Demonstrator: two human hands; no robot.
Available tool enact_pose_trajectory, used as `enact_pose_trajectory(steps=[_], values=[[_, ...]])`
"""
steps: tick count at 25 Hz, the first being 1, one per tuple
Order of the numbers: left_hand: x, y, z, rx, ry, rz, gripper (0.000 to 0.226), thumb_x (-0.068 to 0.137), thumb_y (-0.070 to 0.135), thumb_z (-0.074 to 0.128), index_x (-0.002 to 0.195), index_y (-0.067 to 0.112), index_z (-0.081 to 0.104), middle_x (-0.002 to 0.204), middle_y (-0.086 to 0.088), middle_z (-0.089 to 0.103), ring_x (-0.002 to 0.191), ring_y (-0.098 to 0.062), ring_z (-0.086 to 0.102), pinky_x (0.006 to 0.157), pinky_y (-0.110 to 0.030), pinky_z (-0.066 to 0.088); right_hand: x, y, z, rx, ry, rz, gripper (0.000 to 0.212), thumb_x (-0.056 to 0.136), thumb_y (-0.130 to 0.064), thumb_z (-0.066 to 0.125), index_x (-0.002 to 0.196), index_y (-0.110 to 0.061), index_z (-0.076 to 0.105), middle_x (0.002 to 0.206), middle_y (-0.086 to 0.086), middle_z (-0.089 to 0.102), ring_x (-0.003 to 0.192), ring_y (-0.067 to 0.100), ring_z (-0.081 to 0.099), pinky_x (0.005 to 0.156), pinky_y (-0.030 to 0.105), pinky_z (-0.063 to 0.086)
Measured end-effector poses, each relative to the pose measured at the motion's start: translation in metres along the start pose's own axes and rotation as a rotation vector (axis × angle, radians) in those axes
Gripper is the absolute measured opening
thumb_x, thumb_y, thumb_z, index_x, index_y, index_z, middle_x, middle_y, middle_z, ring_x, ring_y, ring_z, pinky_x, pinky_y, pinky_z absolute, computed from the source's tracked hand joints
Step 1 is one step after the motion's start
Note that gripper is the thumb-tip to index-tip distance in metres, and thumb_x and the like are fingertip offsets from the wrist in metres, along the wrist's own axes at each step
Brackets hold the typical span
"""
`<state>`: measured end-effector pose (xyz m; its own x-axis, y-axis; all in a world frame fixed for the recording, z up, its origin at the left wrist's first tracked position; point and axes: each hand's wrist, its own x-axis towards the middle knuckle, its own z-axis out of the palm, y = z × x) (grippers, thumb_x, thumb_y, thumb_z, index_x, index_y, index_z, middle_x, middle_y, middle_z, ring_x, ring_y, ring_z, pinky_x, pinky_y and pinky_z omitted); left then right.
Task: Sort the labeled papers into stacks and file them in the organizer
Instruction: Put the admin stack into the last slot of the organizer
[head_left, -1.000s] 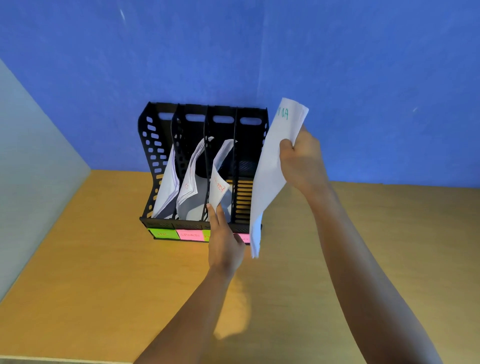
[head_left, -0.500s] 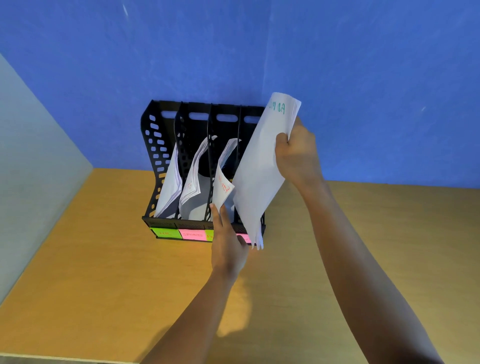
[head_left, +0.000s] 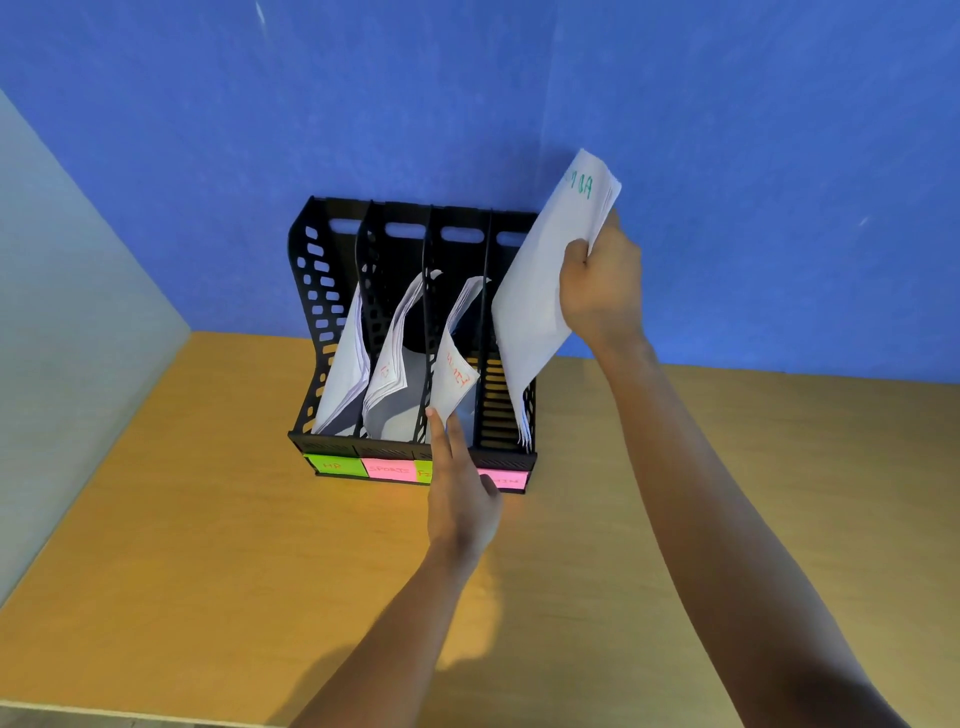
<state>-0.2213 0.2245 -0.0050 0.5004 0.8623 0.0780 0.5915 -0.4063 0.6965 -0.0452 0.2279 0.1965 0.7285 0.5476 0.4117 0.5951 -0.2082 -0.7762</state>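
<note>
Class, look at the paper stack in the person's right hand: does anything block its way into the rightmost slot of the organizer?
Nothing visible does. The paper stack already dips into the empty rightmost slot.

I read this as an office desk corner: a black organizer (head_left: 410, 332) with sticky labels (head_left: 387, 469) stands at the wooden desk's (head_left: 208, 571) back edge, against blue partition walls (head_left: 467, 104).

**Bare arms, nothing worn**

Two forearms in view, both bare from wrist to frame edge: no sleeves, no watch, no bands. Left hand (head_left: 462, 499) ungloved, without rings, entering from 6 o'clock. Right hand (head_left: 602, 291) likewise ungloved and ringless, forearm entering from 5 o'clock.
</note>
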Motion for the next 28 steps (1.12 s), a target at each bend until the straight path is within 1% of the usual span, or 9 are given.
enact_pose_trajectory(steps=[6,12,15,18,20,22,25,26,28], values=[[0.002,-0.001,0.001,0.033,0.002,0.036,0.092,0.081,-0.002,0.057,0.156,0.022,0.007,0.167,0.001,-0.008,0.143,-0.027,0.038,0.066,-0.014,0.041,-0.03,0.029,0.044,0.015,0.076,-0.081,0.05,0.095,-0.004,0.037,0.145,-0.004,0.036,0.071,0.001,0.049,0.059,0.019,0.045,0.055,0.023,0.032],[0.003,-0.002,0.004,0.043,-0.003,0.029,0.095,0.079,-0.002,0.058,0.155,0.023,0.007,0.167,0.003,-0.008,0.147,-0.023,0.031,0.065,-0.014,0.04,-0.079,0.072,0.073,-0.05,-0.117,0.064,0.062,0.096,-0.005,0.045,0.149,-0.025,0.021,0.06,-0.009,0.042,0.049,0.004,0.042,0.047,0.016,0.026],[0.004,-0.003,0.006,0.073,-0.006,0.056,0.092,0.078,-0.002,0.059,0.154,0.022,0.014,0.167,0.0,-0.003,0.151,-0.022,0.019,0.081,-0.015,0.047,-0.095,0.078,0.082,0.003,-0.156,0.117,0.057,0.099,-0.012,0.044,0.149,-0.025,0.022,0.068,-0.005,0.048,0.053,0.008,0.046,0.054,0.024,0.036],[0.004,-0.005,0.005,0.126,-0.021,0.069,0.093,0.077,-0.001,0.059,0.155,0.023,0.014,0.167,0.0,0.0,0.154,-0.021,0.006,0.088,-0.014,0.034,-0.095,0.075,0.081,0.229,-0.149,0.205,0.056,0.098,-0.029,0.055,0.147,-0.02,0.029,0.084,0.015,0.064,0.069,0.014,0.059,0.068,0.034,0.052],[0.003,-0.007,0.005,0.116,-0.047,0.046,0.09,0.078,0.0,0.058,0.154,0.014,0.012,0.167,-0.003,0.002,0.154,-0.021,0.004,0.096,-0.011,0.027,-0.095,0.076,0.075,0.366,-0.145,0.247,0.065,0.092,-0.042,0.063,0.144,-0.02,0.032,0.098,0.013,0.063,0.086,0.012,0.061,0.081,0.029,0.05],[0.001,-0.007,0.005,0.099,-0.074,0.004,0.092,0.08,0.002,0.055,0.156,0.006,0.005,0.167,-0.008,0.003,0.154,-0.021,0.004,0.105,-0.01,0.017,-0.096,0.08,0.065,0.462,-0.086,0.287,0.066,0.09,-0.054,0.059,0.142,-0.023,0.035,0.113,0.004,0.062,0.094,0.008,0.061,0.085,0.019,0.047],[-0.002,-0.006,0.004,0.119,-0.099,0.023,0.093,0.08,0.005,0.051,0.157,0.008,-0.002,0.166,-0.009,0.001,0.154,-0.023,0.001,0.121,-0.03,0.023,-0.102,0.094,0.044,0.593,0.035,0.361,0.057,0.092,-0.059,0.049,0.136,-0.023,0.043,0.112,-0.008,0.065,0.096,-0.004,0.062,0.078,0.007,0.046],[-0.003,-0.006,0.004,0.125,-0.1,0.036,0.093,0.08,0.007,0.051,0.157,0.012,-0.001,0.166,-0.007,0.001,0.154,-0.023,0.0,0.121,-0.042,0.027,-0.107,0.1,0.037,0.572,0.057,0.372,0.053,0.094,-0.058,0.046,0.135,-0.024,0.046,0.111,-0.016,0.065,0.1,-0.008,0.061,0.079,0.007,0.046],[-0.006,-0.007,0.004,0.154,-0.101,0.033,0.091,0.081,0.012,0.048,0.156,0.017,-0.002,0.167,-0.002,-0.002,0.154,-0.022,-0.005,0.119,-0.061,0.019,-0.12,0.115,0.021,0.419,0.08,0.343,0.049,0.099,-0.054,0.041,0.135,-0.021,0.046,0.119,-0.022,0.062,0.113,-0.006,0.057,0.09,0.017,0.049]])
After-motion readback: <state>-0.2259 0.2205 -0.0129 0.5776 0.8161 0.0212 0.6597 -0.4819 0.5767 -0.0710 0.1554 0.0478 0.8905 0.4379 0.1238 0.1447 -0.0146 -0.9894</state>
